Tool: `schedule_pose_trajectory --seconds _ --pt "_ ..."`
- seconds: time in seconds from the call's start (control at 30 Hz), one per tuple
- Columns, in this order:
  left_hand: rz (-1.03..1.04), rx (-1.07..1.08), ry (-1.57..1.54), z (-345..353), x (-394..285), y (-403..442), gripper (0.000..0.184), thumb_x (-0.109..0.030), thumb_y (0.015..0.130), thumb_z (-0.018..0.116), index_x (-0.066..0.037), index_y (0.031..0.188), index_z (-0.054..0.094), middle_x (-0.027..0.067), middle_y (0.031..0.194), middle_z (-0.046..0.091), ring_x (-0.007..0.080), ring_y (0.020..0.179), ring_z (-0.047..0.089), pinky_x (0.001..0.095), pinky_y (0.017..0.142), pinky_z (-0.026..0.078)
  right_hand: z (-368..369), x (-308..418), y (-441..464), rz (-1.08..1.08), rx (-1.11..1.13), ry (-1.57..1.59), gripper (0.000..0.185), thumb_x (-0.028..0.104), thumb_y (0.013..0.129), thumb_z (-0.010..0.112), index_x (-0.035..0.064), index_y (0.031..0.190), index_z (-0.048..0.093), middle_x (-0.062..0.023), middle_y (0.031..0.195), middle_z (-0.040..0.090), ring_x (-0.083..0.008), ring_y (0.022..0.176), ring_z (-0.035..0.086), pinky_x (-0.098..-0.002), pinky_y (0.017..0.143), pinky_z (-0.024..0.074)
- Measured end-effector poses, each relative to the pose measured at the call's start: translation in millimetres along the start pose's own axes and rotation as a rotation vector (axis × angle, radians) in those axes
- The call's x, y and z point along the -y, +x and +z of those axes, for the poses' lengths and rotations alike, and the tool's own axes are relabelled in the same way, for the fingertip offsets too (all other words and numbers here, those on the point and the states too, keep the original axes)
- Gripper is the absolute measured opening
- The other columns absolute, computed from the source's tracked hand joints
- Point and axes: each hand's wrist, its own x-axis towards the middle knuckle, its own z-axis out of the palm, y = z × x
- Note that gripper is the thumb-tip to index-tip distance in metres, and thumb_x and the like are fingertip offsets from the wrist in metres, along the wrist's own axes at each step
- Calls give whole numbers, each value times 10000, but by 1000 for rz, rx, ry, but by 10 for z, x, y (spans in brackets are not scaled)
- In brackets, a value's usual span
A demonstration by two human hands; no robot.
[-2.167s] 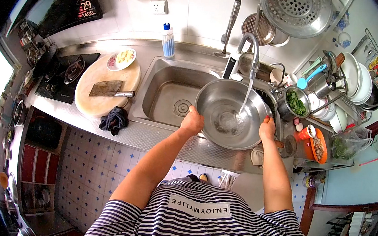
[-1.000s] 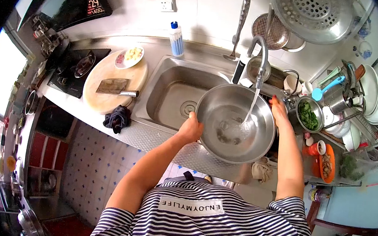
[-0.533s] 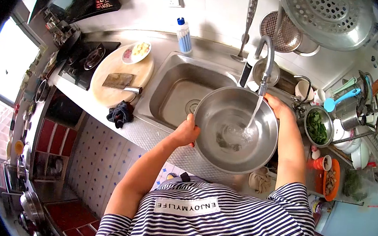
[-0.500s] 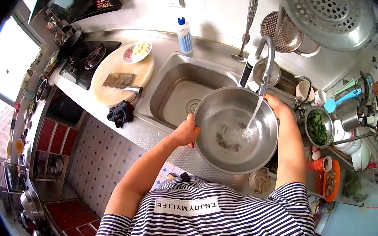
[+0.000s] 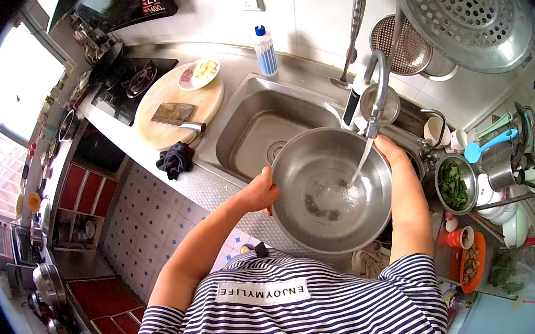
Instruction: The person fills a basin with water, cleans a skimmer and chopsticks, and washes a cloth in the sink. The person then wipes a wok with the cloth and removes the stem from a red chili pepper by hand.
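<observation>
A wide stainless steel basin [image 5: 290, 199] is held under the running faucet [image 5: 375, 113]. Water streams into it and a shallow pool covers its bottom. My left hand [image 5: 260, 191] is closed on the basin's left rim, thumb on top. On the far right side, my right hand [image 5: 389, 150] grips the rim beside the faucet; its fingers are mostly hidden behind the basin wall. The basin overlaps the right part of the steel sink [image 5: 236, 121].
Left of the sink, a round cutting board [image 5: 158, 93] bears a cleaver [image 5: 174, 114] and a plate of chopped food [image 5: 200, 74]. A dark cloth [image 5: 175, 160] lies at the counter edge. A blue-capped bottle [image 5: 266, 53] stands behind. Right are a bowl of greens [image 5: 454, 185] and a dish rack.
The basin has shifted very slightly left and nearer to me, both hands still on its rim. The view has moved a little. Water keeps running into the basin.
</observation>
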Motion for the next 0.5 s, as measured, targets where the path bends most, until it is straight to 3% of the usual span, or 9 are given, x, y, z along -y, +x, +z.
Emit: schedule_pose_trajectory --seconds 0.1,0.17,0.5 --pt "-32 31 -45 22 61 -2 192 -54 790 413 24 828 243 167 668 466 217 506 535 330 372 479 33 -45 0 -60 -122 -138 317 328 815 559 50 955 618 -76 882 613 -166 739 575 -304 685 463" --pt "-51 36 -57 18 51 -26 188 -48 791 410 21 827 238 159 671 459 211 501 536 325 376 491 49 -47 -5 13 -179 -169 340 353 796 571 41 921 627 -88 845 616 -177 696 580 -320 641 469" --pt "-47 28 -31 41 127 -54 195 -51 797 403 19 844 227 181 699 462 230 505 553 329 361 491 114 -48 -55 0 -136 -173 327 341 798 554 35 891 626 -96 804 624 -189 652 589 -331 613 481"
